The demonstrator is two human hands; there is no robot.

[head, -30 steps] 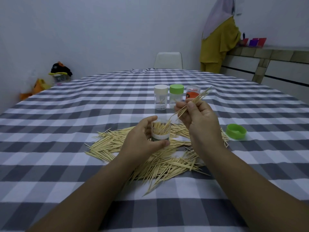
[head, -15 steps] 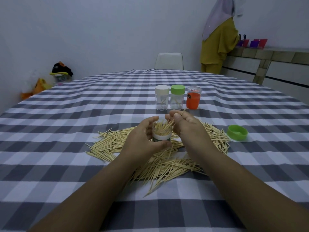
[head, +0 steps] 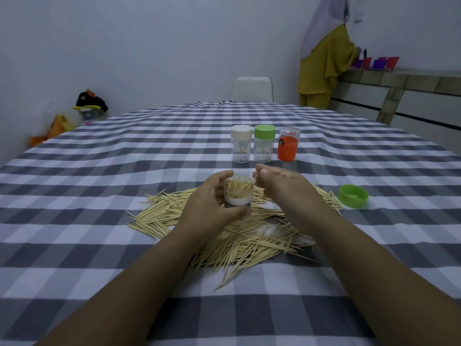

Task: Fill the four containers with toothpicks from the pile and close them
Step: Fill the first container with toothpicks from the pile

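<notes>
My left hand (head: 212,203) grips a clear open container (head: 238,194) packed with upright toothpicks, standing on the toothpick pile (head: 237,233). My right hand (head: 279,187) hovers just right of the container's mouth and pinches a toothpick at the rim. A loose green lid (head: 353,196) lies on the cloth to the right. Behind stand three closed containers: a white-lidded one (head: 241,143), a green-lidded one (head: 264,143) and an orange one (head: 288,144).
A grey and white checked tablecloth (head: 124,171) covers the table. A white chair (head: 252,89) stands at the far end. A person in yellow clothes (head: 324,58) stands at a counter at the back right. Bags and toys (head: 82,108) lie by the left wall.
My right hand came down from above with a bundle of toothpicks and put them into the container. It now holds only one at the rim. My left hand stayed on the container.
</notes>
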